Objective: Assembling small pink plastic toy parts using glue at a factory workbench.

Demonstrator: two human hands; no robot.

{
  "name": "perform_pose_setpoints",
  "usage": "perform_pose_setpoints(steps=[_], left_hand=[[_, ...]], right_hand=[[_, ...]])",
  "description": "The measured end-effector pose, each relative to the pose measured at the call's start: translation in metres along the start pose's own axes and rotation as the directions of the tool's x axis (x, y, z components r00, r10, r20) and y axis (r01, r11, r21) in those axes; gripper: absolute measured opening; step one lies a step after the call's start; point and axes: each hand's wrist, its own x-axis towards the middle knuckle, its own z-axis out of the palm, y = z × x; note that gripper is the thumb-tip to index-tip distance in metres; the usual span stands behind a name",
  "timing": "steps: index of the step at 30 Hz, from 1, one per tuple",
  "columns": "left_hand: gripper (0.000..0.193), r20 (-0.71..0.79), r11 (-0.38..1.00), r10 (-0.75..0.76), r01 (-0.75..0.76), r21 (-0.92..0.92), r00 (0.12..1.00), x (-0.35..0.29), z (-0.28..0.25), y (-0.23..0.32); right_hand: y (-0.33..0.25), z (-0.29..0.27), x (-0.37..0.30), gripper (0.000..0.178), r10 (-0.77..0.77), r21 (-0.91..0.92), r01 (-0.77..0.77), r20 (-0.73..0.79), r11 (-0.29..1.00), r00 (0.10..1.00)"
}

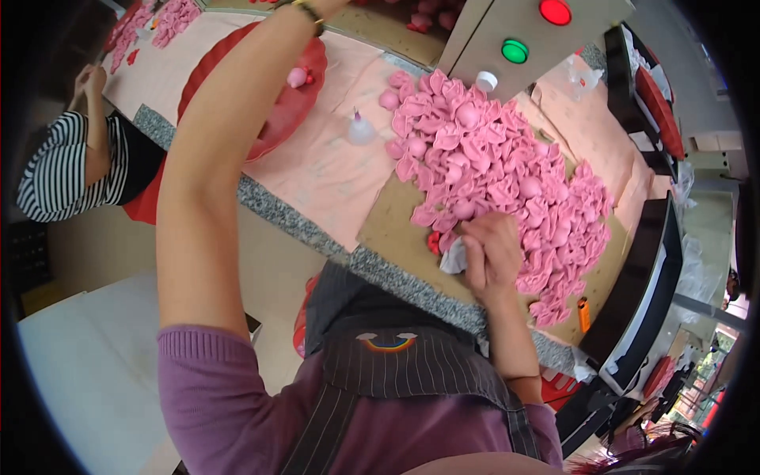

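At the near edge of the large heap of ruffled pink rubbery-looking pieces [476, 144], a crumpled white cloth [454, 258] is pinched by the right hand [494, 247], the mostly cut-off left hand's [332, 6] grip cannot be told, and much appears left, finished pieces being indistinguishable.

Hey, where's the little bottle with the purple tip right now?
In the head view, the bottle is on the pale pink covering, between the red tray and the heap of pink pieces.
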Motion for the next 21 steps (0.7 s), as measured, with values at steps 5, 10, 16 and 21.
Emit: perform_pose_setpoints(steps=[5, 10, 16, 21], left_hand=[[0.020, -0.191, 0.925, -0.375, 0.380, -0.015, 0.907, -0.104, -0.044, 0.087], [0.010, -0.279, 0.905, -0.395, 0.422, 0.044, 0.876, -0.206, -0.061, 0.136], [0.013, -0.174, 0.712, -0.697, 0.642, -0.285, 0.695, -0.285, -0.028, 0.147], [0.052, -0.130, 0.847, -0.523, 0.530, 0.023, 0.842, -0.281, -0.018, 0.136]], right_hand=[[-0.006, 0.003, -0.005, 0.011, 0.062, 0.042, -0.059, -0.063, 0.997, 0.996], [-0.024, 0.016, 0.014, 0.011, 0.062, -0.022, -0.062, 0.034, 0.998, 0.997], [-0.027, 0.066, 0.083, 0.038, 0.020, -0.013, -0.019, 0.100, 1.000, 0.995], [-0.015, 0.110, 0.109, 0.038, -0.033, -0.056, 0.034, 0.019, 0.998, 0.999]])
